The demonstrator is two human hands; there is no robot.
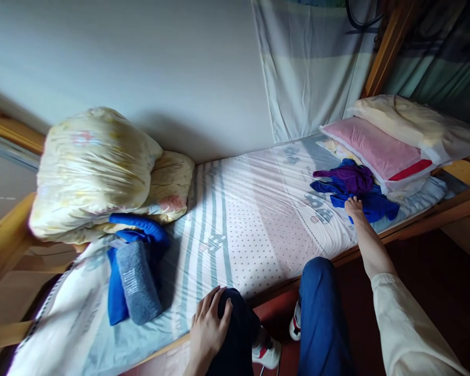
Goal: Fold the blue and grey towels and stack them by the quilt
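Note:
My right hand (354, 207) reaches across to the right part of the bed, its fingers curled onto the near edge of a crumpled blue garment (379, 209). A purple garment (357, 177) lies bunched on top of the blue cloth, close to the pillows. My left hand (211, 321) rests on my left knee with the fingers spread, holding nothing. Left of it on the bed, a folded grey-blue towel (138, 284) with white lettering lies over another blue garment (117, 292).
A pink pillow (376, 143) and a cream pillow (411, 120) are stacked at the right end. Bulky yellowish quilts (94, 162) fill the left end. The patterned sheet (254, 219) stretches between them. Wooden posts and rails (391, 47) frame the bed; a curtain (309, 78) hangs behind.

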